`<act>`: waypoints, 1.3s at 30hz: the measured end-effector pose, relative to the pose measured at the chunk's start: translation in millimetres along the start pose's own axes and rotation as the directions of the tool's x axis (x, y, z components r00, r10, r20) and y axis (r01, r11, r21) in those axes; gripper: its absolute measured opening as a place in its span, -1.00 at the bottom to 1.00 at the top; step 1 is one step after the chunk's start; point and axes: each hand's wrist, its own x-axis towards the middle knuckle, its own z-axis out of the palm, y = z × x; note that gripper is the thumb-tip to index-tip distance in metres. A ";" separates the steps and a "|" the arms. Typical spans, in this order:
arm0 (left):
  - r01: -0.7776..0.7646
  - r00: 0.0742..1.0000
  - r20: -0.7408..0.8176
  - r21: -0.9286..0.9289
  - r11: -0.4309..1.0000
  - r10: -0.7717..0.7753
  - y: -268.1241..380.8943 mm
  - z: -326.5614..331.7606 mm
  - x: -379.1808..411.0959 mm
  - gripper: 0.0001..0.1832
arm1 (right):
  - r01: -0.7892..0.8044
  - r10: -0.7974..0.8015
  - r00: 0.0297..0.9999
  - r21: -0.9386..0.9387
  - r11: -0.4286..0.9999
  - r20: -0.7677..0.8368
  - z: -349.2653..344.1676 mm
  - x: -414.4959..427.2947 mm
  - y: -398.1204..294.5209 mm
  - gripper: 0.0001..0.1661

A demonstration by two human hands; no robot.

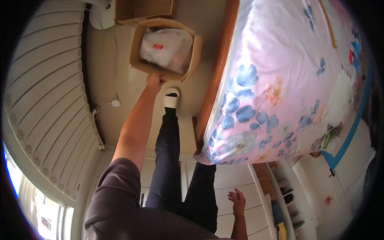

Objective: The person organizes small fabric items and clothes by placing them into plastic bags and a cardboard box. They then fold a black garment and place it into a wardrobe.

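Note:
My left hand point(154, 82) grips the near edge of an open cardboard box point(168, 75) on the floor, its arm stretched out. Inside that box lies a whitish plastic-wrapped package point(168, 49) with a small red label. My right hand point(237, 200) hangs by my right side, fingers apart and slightly bent, holding nothing. A white slipper point(171, 98) on my foot stands just on the near side of the box.
A second open cardboard box point(144, 10) sits beyond the first. On the right is a wood-framed bed point(217, 72) with a floral pink sheet point(288, 90). A white power adapter point(115, 103) with cords lies left, by a striped curtain point(51, 99). White shelves point(283, 192) stand behind.

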 end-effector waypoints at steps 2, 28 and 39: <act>-0.034 0.999 0.026 0.049 0.998 0.032 14.8 -28.5 -64.5 -0.76 | 0.039 -0.039 0.999 0.006 0.999 0.026 6.7 -11.4 -6.1 -0.47; -0.729 0.645 0.762 0.636 -0.255 0.057 -86.0 123.8 -836.2 -0.81 | 0.791 -0.790 0.611 0.028 0.611 -0.042 -203.0 -171.5 62.0 -0.04; -0.657 0.473 0.780 0.002 -0.754 -0.410 -335.7 353.0 -894.9 -0.68 | 0.634 -0.612 0.769 0.099 0.767 -0.186 -335.2 -108.3 181.1 -0.17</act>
